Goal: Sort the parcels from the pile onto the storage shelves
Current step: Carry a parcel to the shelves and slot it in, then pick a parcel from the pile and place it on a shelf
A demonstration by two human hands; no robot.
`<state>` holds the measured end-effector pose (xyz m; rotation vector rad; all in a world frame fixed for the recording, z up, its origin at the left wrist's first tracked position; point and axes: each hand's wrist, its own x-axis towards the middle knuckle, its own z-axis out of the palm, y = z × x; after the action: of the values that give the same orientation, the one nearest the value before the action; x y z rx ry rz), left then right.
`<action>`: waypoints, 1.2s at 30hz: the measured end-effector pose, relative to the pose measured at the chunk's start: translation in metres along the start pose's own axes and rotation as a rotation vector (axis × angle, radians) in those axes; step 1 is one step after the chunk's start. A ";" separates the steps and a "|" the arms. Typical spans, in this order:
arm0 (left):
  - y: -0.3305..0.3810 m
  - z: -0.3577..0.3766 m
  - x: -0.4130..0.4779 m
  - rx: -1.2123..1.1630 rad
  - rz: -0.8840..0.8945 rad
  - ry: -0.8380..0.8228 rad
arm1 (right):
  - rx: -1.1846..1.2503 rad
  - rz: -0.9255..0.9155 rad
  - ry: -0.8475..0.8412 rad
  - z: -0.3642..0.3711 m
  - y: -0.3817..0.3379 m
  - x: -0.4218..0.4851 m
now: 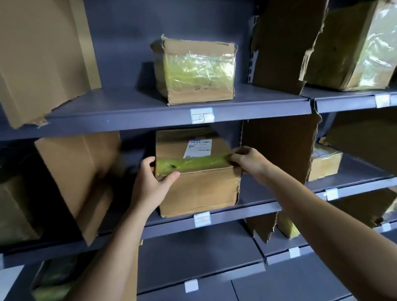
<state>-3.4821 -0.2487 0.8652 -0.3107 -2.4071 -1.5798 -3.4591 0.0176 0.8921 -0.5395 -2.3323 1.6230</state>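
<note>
Gripping the parcel [199, 189] at both top corners, the person has it sitting on the mid shelf [253, 211], front face about level w/ the shelf edge. L hand [148, 183] wraps the top-left corner: thumb [170, 176] lies across the front face just under the yellow-green tape [193, 163], fingers [150, 161] curled over the top. R hand [248, 159] pinches the top-right corner, knuckles bent over the tape end; how far the fingertips reach behind is unclear, prob. only the edge. Between the two hands runs the tape band, w/ a white shipping label [197, 148] just behind it on the parcel's top. Directly above the grip sits a shelf tag [202, 115] reading "05" on the upper shelf [133, 118], and over that another taped box [195, 70]. Just right of the R hand stands a torn cardboard divider [282, 146]; beyond it, a smaller parcel [324, 165]. Left of the L hand leans a second cardboard divider [79, 175], near but not touching.
</note>
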 end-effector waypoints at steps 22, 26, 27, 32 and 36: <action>0.072 0.142 -0.133 -0.160 0.311 -0.214 | -0.139 0.009 0.203 -0.081 0.060 -0.143; 0.114 0.201 -0.179 -0.175 0.240 -0.484 | -0.064 0.011 0.325 -0.159 0.095 -0.181; 0.127 0.220 -0.195 -0.173 0.237 -0.531 | -0.046 0.010 0.362 -0.183 0.106 -0.194; 0.210 0.332 -0.302 -0.274 0.215 -0.737 | -0.030 0.052 0.539 -0.328 0.163 -0.276; 0.278 0.423 -0.405 -0.361 0.055 -0.919 | -0.032 0.133 0.683 -0.448 0.210 -0.354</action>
<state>-3.0497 0.2318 0.8156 -1.4269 -2.5968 -2.1618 -2.9261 0.3076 0.8536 -1.0751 -1.8354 1.1867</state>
